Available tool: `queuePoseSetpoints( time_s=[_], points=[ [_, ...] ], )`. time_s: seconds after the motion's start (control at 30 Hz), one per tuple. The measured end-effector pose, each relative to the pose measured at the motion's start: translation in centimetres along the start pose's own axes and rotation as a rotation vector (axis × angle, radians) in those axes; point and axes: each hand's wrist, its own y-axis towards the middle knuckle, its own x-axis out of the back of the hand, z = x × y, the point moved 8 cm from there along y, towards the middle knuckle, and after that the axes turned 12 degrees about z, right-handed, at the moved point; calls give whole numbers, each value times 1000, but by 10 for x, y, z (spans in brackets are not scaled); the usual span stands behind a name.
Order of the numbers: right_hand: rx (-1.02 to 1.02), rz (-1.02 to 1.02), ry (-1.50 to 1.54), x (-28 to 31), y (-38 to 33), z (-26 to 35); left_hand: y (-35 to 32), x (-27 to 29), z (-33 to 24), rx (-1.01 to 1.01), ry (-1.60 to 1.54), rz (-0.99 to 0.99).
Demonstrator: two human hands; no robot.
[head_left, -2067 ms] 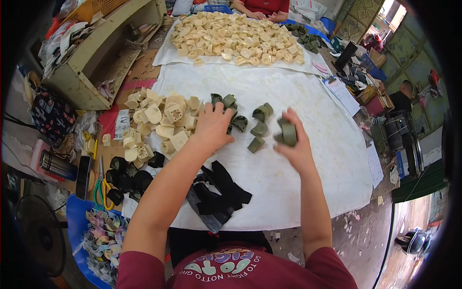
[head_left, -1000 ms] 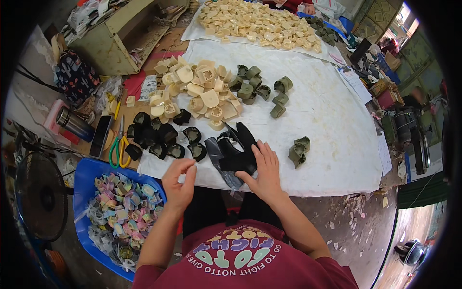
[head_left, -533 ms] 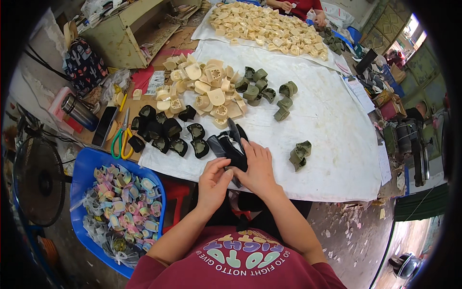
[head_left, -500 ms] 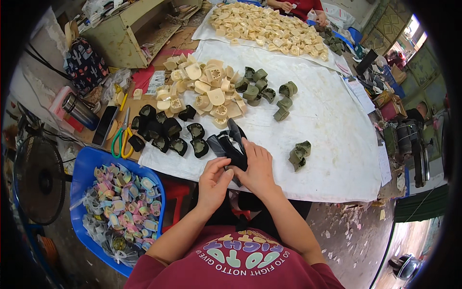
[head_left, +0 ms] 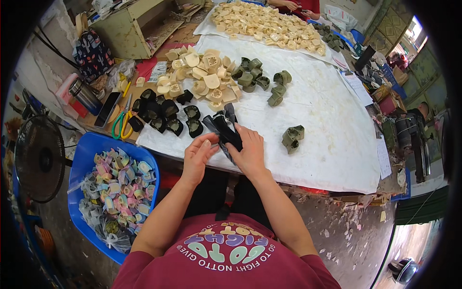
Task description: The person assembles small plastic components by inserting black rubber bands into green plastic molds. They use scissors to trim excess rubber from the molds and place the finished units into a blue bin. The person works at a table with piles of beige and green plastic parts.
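Observation:
A limp black piece with thin, glossy strips (head_left: 225,129) is bunched up over the near edge of the white-covered table. My right hand (head_left: 250,150) grips it, thumb on the near side and fingers along its right side. Close against its left side is my left hand (head_left: 198,156), fingers curled and thumb and forefinger nearly together; what they pinch, if anything, is hidden. Left of the hands lie several black moulded cups (head_left: 169,109). Behind them is a heap of cream-coloured cups (head_left: 211,81), with olive-green ones (head_left: 250,74) to its right.
A blue tub (head_left: 77,192) of pastel pieces stands below the table's left edge. Scissors (head_left: 126,118), a phone (head_left: 107,110) and a steel flask (head_left: 85,96) lie or stand at left. One olive cluster (head_left: 292,138) sits at right. Another person's hands (head_left: 293,6) work at the far end.
My hands and the black piece have shifted slightly in view, up and to the left. My left fingers have drawn a little away from the right hand. The far person's hands have moved.

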Motion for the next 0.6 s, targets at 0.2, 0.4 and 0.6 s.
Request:
queuePoseSetpoints(
  time_s=[0.2,0.4,0.6],
  points=[
    [9,8,-59,6,1,16,-4,2,4,-32,14,5],
    [27,63,-83,4,-2,13,-3,2,6,24,-110,60],
    [4,-23,88,6,-3,-1,2,8,1,-15,-93,37]
  ],
)
